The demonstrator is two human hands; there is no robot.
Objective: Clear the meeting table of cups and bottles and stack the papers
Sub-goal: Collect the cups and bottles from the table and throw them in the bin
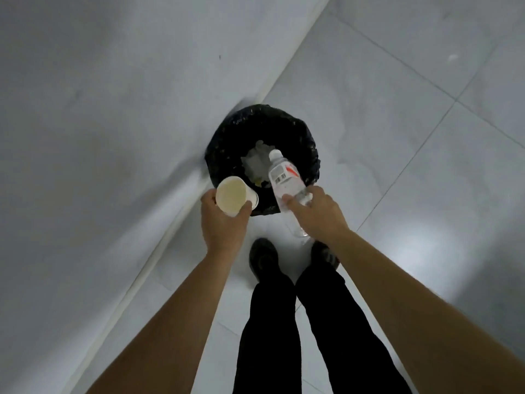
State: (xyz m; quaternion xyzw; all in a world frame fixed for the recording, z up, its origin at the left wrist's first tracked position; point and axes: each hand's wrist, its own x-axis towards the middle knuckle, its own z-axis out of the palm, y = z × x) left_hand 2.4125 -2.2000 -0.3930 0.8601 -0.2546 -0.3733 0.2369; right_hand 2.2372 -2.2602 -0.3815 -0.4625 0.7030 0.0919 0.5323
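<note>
**Holding a cup and a bottle over the bin**

Standing at a round bin lined with a black bag, the person looks straight down past both bare forearms. The left hand has its grip clamped on a paper cup, thumb on one side and fingers wrapped around the other. The cup is tipped so its open mouth faces the camera, showing a pale cream inside, and it sits over the bin's rim at about 7 o'clock. The right hand has its grip clamped on the lower part of a clear plastic bottle. The bottle is tilted with its white cap pointing toward 11 o'clock, over the bin's opening; its white label with a barcode and a red mark faces up. Its base pokes out below the hand.

Inside the bin lies crumpled pale rubbish, near the middle of the opening, just beside the bottle's cap.

The bin stands on a pale tiled floor, close against a white wall at 9 o'clock. Dark trousers and two dark shoes show at 6 o'clock.
</note>
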